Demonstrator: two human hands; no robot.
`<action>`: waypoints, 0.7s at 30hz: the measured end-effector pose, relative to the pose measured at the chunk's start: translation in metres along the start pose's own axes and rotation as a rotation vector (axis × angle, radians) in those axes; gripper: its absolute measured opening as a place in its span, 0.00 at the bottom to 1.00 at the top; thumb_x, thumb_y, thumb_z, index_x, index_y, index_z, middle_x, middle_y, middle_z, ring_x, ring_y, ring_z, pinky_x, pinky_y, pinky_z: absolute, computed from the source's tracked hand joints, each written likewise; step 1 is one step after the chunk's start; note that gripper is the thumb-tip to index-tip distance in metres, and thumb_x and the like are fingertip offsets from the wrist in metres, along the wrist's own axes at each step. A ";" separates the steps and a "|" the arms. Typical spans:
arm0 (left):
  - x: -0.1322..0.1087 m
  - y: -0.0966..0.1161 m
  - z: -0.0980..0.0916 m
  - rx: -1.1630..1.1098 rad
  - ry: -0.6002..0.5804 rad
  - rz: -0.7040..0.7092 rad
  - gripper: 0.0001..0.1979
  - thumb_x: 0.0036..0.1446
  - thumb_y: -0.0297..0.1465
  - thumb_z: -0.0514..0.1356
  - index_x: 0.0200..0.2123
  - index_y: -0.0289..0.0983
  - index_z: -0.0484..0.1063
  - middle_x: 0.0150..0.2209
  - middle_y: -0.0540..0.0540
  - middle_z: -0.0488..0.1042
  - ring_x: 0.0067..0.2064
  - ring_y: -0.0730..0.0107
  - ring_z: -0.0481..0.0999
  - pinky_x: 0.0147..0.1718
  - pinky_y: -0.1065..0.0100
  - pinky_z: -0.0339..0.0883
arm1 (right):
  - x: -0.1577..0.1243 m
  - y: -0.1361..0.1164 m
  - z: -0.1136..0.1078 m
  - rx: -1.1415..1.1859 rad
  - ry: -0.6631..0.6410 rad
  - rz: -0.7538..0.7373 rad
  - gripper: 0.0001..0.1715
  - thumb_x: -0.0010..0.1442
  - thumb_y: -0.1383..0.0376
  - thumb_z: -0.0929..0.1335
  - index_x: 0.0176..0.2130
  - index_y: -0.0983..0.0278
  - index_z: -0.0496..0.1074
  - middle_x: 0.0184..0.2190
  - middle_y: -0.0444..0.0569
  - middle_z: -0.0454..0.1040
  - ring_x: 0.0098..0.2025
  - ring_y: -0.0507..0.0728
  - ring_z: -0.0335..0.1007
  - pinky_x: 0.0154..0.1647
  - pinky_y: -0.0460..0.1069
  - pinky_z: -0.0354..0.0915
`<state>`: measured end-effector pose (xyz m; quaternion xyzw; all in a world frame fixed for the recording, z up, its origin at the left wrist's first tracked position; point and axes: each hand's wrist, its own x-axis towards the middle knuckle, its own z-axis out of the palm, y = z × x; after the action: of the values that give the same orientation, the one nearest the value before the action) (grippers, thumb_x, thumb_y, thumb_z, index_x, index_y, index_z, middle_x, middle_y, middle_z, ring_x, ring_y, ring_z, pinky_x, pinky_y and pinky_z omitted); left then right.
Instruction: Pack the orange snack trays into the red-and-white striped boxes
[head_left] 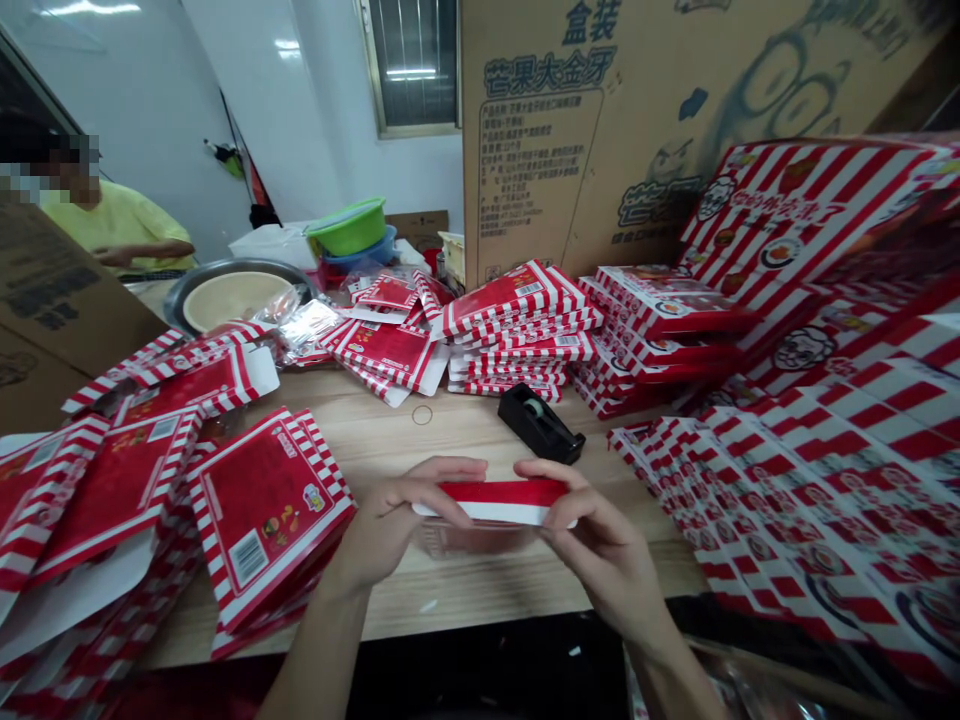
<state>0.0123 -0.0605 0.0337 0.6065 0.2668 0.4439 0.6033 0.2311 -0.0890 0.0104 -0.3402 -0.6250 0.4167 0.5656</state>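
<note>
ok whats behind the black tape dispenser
Behind the black tape dispenser stand stacks of red-and-white striped boxes on the wooden table; the tabletop directly beneath the dispenser is covered and cannot be seen.

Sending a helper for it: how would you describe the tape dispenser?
On the wooden table, find the stacks of red-and-white striped cartons straight ahead. Just in front of them lies a black tape dispenser, dark against all that red and white.
</note>
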 end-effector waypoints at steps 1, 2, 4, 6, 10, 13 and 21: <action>-0.001 0.000 0.001 0.044 0.020 0.032 0.18 0.57 0.21 0.54 0.28 0.46 0.80 0.48 0.52 0.75 0.51 0.67 0.72 0.50 0.67 0.63 | 0.001 -0.002 0.002 -0.021 0.022 0.012 0.07 0.57 0.64 0.70 0.29 0.59 0.68 0.49 0.44 0.71 0.52 0.55 0.66 0.49 0.48 0.62; -0.003 -0.001 0.001 0.089 0.031 0.055 0.17 0.57 0.21 0.55 0.29 0.47 0.80 0.48 0.52 0.75 0.51 0.68 0.72 0.50 0.67 0.63 | 0.003 -0.005 0.005 -0.037 0.047 0.030 0.09 0.55 0.64 0.71 0.29 0.59 0.66 0.47 0.44 0.72 0.51 0.55 0.66 0.48 0.47 0.63; -0.007 -0.002 0.000 0.171 0.016 0.083 0.12 0.56 0.24 0.59 0.33 0.47 0.79 0.50 0.51 0.72 0.53 0.67 0.69 0.51 0.67 0.62 | 0.006 -0.010 0.009 -0.069 0.091 0.067 0.09 0.54 0.65 0.72 0.31 0.58 0.66 0.44 0.44 0.74 0.49 0.55 0.68 0.47 0.47 0.64; -0.010 -0.003 -0.001 0.231 -0.011 0.101 0.10 0.55 0.28 0.61 0.40 0.47 0.77 0.52 0.49 0.70 0.55 0.65 0.67 0.51 0.67 0.62 | 0.009 -0.013 0.012 -0.119 0.105 0.090 0.09 0.55 0.66 0.72 0.37 0.56 0.69 0.42 0.44 0.75 0.49 0.55 0.69 0.48 0.49 0.65; -0.014 -0.003 -0.004 0.307 0.058 0.037 0.12 0.59 0.30 0.57 0.46 0.44 0.72 0.48 0.46 0.73 0.49 0.67 0.72 0.47 0.67 0.66 | 0.014 -0.016 0.014 -0.187 0.105 0.066 0.05 0.55 0.65 0.71 0.36 0.58 0.74 0.37 0.46 0.77 0.46 0.57 0.71 0.55 0.54 0.61; -0.014 -0.004 -0.007 0.269 0.103 0.000 0.08 0.59 0.29 0.57 0.41 0.41 0.73 0.47 0.44 0.75 0.47 0.66 0.74 0.45 0.66 0.68 | 0.019 -0.017 0.014 -0.167 0.108 0.038 0.01 0.55 0.65 0.71 0.31 0.60 0.75 0.33 0.46 0.78 0.40 0.56 0.74 0.56 0.56 0.61; -0.011 0.003 -0.007 0.263 0.114 -0.022 0.04 0.56 0.29 0.60 0.33 0.38 0.76 0.44 0.42 0.77 0.46 0.64 0.76 0.42 0.65 0.71 | 0.027 -0.015 -0.001 -0.101 -0.039 0.014 0.03 0.54 0.61 0.72 0.30 0.58 0.78 0.34 0.47 0.78 0.42 0.58 0.74 0.55 0.59 0.63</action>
<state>0.0003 -0.0672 0.0332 0.6513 0.3631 0.4322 0.5071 0.2289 -0.0712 0.0351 -0.3646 -0.6537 0.3953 0.5323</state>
